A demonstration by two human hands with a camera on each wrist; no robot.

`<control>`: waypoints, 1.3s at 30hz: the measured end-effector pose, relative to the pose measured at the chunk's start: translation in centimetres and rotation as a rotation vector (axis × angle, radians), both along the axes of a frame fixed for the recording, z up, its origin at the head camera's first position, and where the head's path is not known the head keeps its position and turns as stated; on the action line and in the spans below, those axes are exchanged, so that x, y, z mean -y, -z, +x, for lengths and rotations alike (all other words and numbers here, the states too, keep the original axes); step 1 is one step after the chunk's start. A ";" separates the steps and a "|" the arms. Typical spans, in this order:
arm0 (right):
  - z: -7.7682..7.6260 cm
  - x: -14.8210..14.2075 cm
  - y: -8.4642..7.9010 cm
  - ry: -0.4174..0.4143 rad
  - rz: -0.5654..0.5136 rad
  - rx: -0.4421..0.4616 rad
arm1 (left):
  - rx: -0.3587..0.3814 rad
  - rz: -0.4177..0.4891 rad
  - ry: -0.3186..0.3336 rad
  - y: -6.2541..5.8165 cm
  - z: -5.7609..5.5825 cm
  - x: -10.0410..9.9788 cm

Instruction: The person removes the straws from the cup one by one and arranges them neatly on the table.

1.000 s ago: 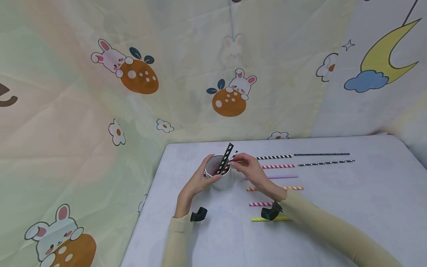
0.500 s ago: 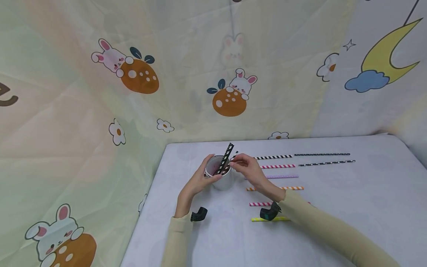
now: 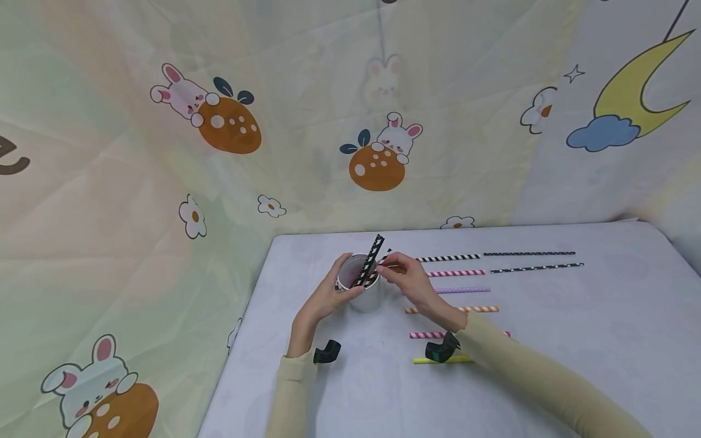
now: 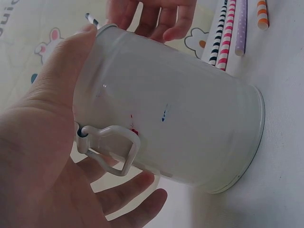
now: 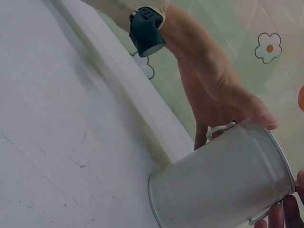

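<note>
A small white metal pail with a wire side handle stands on the table at centre-left. Black straws with white dots lean out of its mouth, beside a striped straw tip. My left hand grips the pail from the left, thumb at the rim and fingers round the far side, as the left wrist view shows. On the opposite side my right hand pinches at the rim with thumb and forefinger, next to the striped straw. Its other fingers bend close to the second side handle.
Right of the pail, paper straws lie in rows: black-striped, red-striped, purple, orange-striped, pink-striped and yellow. Two black straws lie farther right. A printed cloth hangs behind the table.
My right wrist and forearm have shifted slightly left, with the fingers staying at the rim. The left hand, pail and straws look the same.
</note>
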State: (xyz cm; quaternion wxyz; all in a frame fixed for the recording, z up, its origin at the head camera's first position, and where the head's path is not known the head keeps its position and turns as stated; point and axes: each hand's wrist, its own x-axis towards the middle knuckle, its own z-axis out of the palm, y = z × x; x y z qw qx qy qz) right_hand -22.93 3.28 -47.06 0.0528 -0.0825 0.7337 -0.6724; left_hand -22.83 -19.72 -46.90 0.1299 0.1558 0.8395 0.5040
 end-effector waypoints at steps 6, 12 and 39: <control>-1.2 0.1 2.6 0.027 -0.002 -0.022 | 0.002 -0.015 -0.007 0.0 0.0 0.0; -1.2 0.0 2.3 0.050 -0.020 -0.035 | 0.002 -0.017 -0.010 0.0 0.0 0.0; -0.9 -2.5 -0.8 0.070 -0.116 -0.020 | -0.045 0.004 -0.080 3.9 -1.4 0.5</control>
